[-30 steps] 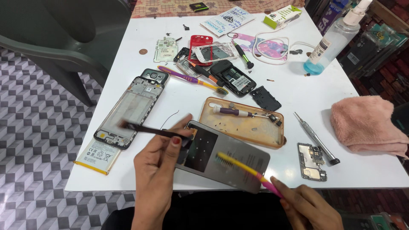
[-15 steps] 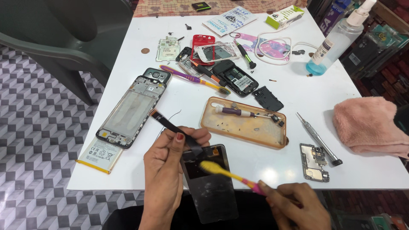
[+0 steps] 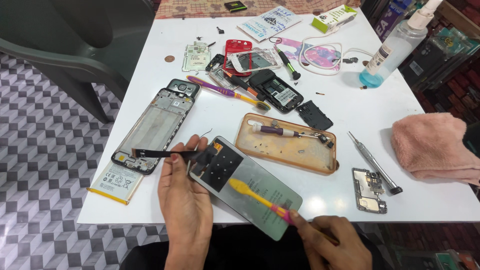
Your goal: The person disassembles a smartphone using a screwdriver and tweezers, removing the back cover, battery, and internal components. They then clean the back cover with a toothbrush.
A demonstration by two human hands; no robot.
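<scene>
Two bare hands show at the bottom of the picture. The left hand [image 3: 186, 210] has no glove and no ring. Its thumbnail is painted dark red. The wrist and forearm behind it are bare, with no sleeve, watch or band. The right hand [image 3: 334, 246] is bare too, with no glove or ring. Below the hands, dark clothing covers the person's lap.

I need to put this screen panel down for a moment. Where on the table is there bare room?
Bare white table lies between the orange tray and the spray bottle, reaching toward the pink towel. Another free patch is the far left corner, left of the green circuit board. It is crowded around the red phone frame and black phone at the top centre.
</scene>
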